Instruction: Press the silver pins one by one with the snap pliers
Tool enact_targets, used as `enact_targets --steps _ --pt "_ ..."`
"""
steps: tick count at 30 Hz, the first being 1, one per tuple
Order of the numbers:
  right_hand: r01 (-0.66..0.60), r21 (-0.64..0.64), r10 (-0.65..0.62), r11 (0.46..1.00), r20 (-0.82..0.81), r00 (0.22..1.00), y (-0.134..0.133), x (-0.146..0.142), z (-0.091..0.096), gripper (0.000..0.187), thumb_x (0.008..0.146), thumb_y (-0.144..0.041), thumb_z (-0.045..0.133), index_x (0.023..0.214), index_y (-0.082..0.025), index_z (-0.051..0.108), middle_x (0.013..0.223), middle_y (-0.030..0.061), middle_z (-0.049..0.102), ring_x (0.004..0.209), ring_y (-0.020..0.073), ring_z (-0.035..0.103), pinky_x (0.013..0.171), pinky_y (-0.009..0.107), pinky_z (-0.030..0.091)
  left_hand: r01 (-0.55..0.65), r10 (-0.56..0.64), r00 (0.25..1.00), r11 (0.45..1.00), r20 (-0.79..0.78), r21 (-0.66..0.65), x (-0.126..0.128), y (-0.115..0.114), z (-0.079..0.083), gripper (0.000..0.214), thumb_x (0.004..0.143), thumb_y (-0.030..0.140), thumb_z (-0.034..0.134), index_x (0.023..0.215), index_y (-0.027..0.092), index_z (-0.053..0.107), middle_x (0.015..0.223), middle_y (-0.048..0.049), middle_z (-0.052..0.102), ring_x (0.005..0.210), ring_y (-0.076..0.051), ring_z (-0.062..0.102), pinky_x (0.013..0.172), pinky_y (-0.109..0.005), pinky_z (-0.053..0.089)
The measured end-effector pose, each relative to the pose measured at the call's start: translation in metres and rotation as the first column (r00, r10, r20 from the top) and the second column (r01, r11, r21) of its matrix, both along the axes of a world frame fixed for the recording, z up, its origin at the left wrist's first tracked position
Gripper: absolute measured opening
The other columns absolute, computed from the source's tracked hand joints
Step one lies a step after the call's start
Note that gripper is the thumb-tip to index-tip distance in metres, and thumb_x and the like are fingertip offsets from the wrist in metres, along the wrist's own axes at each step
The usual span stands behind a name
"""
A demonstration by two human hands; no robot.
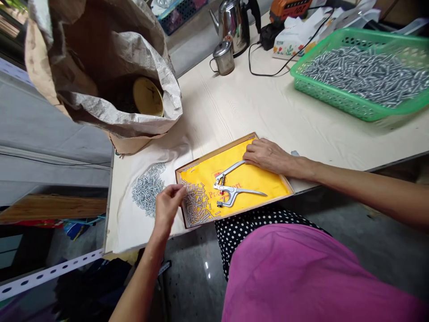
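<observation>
A shallow cardboard tray (268, 172) lined in yellow lies at the table's near edge. Silver pliers (231, 190) rest open in its middle, and several small metal pins (197, 206) fill its left end. My right hand (268, 155) rests on the tray's far side with its fingers curled at the end of the pliers' upper handle. My left hand (166, 206) hovers at the tray's left edge, fingertips pinched together; what they pinch is too small to make out. A loose pile of the same pins (147, 188) lies on white cloth left of the tray.
A big crumpled paper sack (110, 76) with a yellow cup (148, 96) inside stands at the back left. A green basket (362, 74) full of metal pins sits at the back right. A steel kettle (234, 22), a small lidded mug (224, 57), a black cable and a tissue pack lie behind.
</observation>
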State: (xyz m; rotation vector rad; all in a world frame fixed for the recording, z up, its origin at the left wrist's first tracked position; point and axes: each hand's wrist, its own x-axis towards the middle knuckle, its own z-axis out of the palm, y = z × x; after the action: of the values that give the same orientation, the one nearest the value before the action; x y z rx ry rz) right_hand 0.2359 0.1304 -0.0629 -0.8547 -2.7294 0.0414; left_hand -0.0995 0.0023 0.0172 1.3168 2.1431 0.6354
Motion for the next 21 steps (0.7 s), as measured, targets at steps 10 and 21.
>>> enact_targets --steps 10,21 --pt "0.001 -0.013 -0.001 1.0 0.063 0.998 -0.001 -0.001 0.006 0.028 0.101 -0.022 0.041 0.09 -0.02 0.066 0.089 0.0085 0.065 0.088 0.0231 0.048 0.075 0.035 0.029 0.078 0.048 0.921 0.949 0.387 -0.305 0.082 -0.007 -0.025 0.032 0.066 0.044 0.076 0.068 0.013 0.067 0.044 0.005 0.052 0.037 -0.006 0.038 0.039 -0.019 0.025" --pt "0.032 -0.033 -0.03 0.999 0.076 0.997 0.013 -0.015 0.005 0.028 0.101 -0.024 0.041 0.089 -0.02 0.066 0.09 0.0078 0.064 0.087 0.0227 0.045 0.071 0.035 0.025 0.077 0.148 0.917 0.844 0.37 -0.53 0.094 0.008 -0.011 0.019 0.081 0.018 0.073 0.065 0.012 0.064 0.047 -0.0001 0.063 0.039 -0.008 0.056 0.047 -0.019 0.049"
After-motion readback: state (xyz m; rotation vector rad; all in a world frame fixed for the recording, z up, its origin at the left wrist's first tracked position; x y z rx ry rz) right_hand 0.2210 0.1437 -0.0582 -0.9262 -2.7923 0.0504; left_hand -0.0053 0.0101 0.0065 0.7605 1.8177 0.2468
